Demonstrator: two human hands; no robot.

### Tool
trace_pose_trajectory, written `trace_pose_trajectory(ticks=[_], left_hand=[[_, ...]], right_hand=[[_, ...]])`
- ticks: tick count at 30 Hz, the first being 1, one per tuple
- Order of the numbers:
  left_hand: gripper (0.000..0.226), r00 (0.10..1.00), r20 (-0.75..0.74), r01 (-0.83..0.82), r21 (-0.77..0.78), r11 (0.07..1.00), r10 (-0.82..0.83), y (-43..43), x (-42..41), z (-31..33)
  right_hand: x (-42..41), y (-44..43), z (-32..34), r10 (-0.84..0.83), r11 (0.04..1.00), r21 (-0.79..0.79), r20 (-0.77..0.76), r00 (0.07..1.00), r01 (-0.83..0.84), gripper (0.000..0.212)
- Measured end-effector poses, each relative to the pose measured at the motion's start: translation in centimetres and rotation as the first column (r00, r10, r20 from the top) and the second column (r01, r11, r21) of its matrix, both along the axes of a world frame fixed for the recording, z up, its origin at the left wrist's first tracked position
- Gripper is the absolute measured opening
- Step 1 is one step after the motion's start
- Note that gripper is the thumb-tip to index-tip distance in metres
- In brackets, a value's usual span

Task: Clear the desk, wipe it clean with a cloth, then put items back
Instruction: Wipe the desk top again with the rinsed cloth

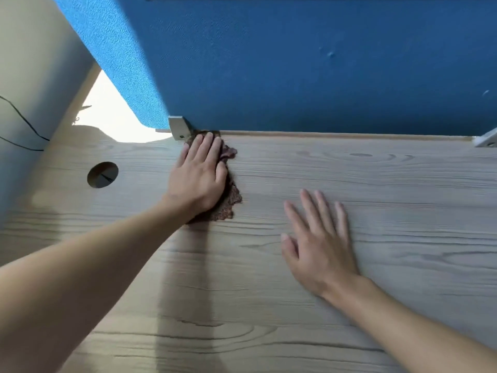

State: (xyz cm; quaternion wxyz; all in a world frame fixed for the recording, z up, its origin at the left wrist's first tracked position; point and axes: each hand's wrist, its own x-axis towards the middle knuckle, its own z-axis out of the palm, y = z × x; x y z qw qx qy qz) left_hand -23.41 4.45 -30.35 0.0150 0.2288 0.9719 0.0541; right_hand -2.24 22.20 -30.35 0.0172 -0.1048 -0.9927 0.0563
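Observation:
A brown cloth [228,203] lies on the pale wood-grain desk [390,189], close to the desk's back edge. My left hand [199,173] presses flat on top of the cloth, fingers reaching toward the back corner by a metal bracket, and it covers most of the cloth. My right hand [320,240] rests palm down on the bare desk to the right of the cloth, fingers spread, holding nothing.
A blue fabric partition [309,63] stands along the desk's back edge, held by a metal bracket [178,127] and a second one [486,140] at the far right. A round cable hole [102,174] is at the left. A pale wall with black cables [24,122] borders the left side.

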Motion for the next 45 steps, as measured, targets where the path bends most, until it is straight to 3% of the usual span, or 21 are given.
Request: trace_pose_trajectory(ticks=[2,4,6,8,11,13,14,17,21,23,25,27,29,31,33,35,37,39,40,41,45], left_hand=[[0.071,0.997,0.001,0.072,0.001,0.997,-0.072,0.0,3.1,0.2],[0.069,0.963,-0.017,0.269,-0.004,0.963,-0.269,-1.2,8.2,0.2],[0.066,0.862,0.033,0.505,0.006,0.863,-0.505,-2.8,11.9,0.7],[0.065,0.798,0.077,0.6,-0.005,0.8,-0.598,-4.0,10.1,0.7],[0.067,0.965,0.013,0.263,-0.007,0.965,-0.263,-3.6,3.5,0.2],[0.07,1.0,-0.005,-0.011,-0.009,1.0,0.01,-3.0,2.3,-0.1],[0.07,0.999,-0.022,-0.036,-0.004,0.999,0.036,-2.4,3.4,-0.2],[0.068,0.97,-0.049,0.238,0.011,0.971,-0.237,-2.8,11.1,0.1],[0.064,0.801,0.056,0.598,0.001,0.802,-0.597,-5.3,13.6,0.6],[0.065,0.877,0.021,0.481,-0.005,0.877,-0.48,-4.8,9.5,0.2],[0.069,0.986,-0.018,0.166,-0.021,0.986,-0.167,-4.0,6.6,0.3],[0.071,1.0,-0.028,0.009,-0.036,0.999,-0.01,-3.1,8.1,-0.1],[0.069,0.986,-0.019,0.163,-0.022,0.986,-0.164,-2.9,13.8,0.1],[0.067,0.908,-0.014,0.419,0.005,0.908,-0.418,-4.2,19.7,0.4],[0.066,0.845,0.041,0.534,0.011,0.846,-0.534,-5.7,20.9,0.8],[0.065,0.89,0.043,0.455,-0.003,0.891,-0.454,-6.2,17.8,0.5],[0.069,0.984,0.0,0.177,-0.017,0.984,-0.177,-6.1,13.4,0.7],[0.07,0.997,0.011,-0.071,-0.017,0.997,0.071,-5.8,11.7,0.4],[0.07,0.995,-0.005,-0.1,-0.01,0.995,0.1,-5.3,12.5,0.2],[0.069,0.997,-0.03,-0.067,-0.007,0.998,0.067,-5.1,14.3,0.2],[0.067,0.924,-0.006,0.383,-0.015,0.924,-0.383,-7.0,23.7,0.4]], right_hand=[[0.3,-0.8,-0.3,0.017,0.999,0.036,0.035,0.999,-0.018,0.067],[0.0,-0.7,-0.3,0.002,0.999,0.051,0.054,0.999,-0.005,0.068],[-0.1,-0.6,-0.1,0.002,0.998,0.057,0.076,0.997,-0.006,0.068],[0.0,-0.8,0.1,-0.002,0.998,0.06,0.086,0.996,-0.004,0.068],[-0.1,-0.7,0.0,-0.003,0.999,0.051,0.09,0.996,-0.001,0.068],[-0.1,-0.7,0.0,-0.004,0.999,0.049,0.1,0.995,-0.001,0.069],[-0.1,-0.7,-0.1,-0.006,0.999,0.049,0.102,0.995,0.001,0.069],[-0.1,-0.7,0.1,-0.005,0.999,0.04,0.111,0.994,0.0,0.07],[0.0,-0.9,0.2,-0.004,0.999,0.053,0.114,0.993,-0.002,0.071],[-0.3,-0.7,0.2,-0.008,0.999,0.041,0.094,0.996,0.004,0.072],[-0.1,-0.7,0.2,0.008,0.999,0.042,0.131,0.991,-0.013,0.073],[0.0,-0.7,0.2,0.003,0.999,0.047,0.153,0.988,-0.01,0.075],[-0.1,-0.7,0.2,0.001,0.999,0.039,0.154,0.988,-0.007,0.076],[-0.2,-0.5,0.4,-0.007,1.0,0.013,0.131,0.991,0.006,0.076],[0.9,-0.9,0.9,0.038,0.999,-0.027,0.071,0.997,-0.036,0.07],[3.2,-2.2,0.9,0.13,0.99,-0.058,-0.024,0.991,-0.131,0.062],[5.9,-3.7,0.3,0.205,0.978,-0.043,-0.02,0.979,-0.206,0.061],[7.1,-4.4,0.0,0.194,0.981,-0.023,0.006,0.981,-0.194,0.063],[7.0,-4.5,-0.2,0.183,0.983,-0.007,0.013,0.983,-0.183,0.064],[6.8,-4.5,-0.2,0.177,0.984,0.006,0.02,0.984,-0.178,0.064],[6.8,-4.5,-0.2,0.181,0.983,0.02,0.026,0.983,-0.182,0.065]])
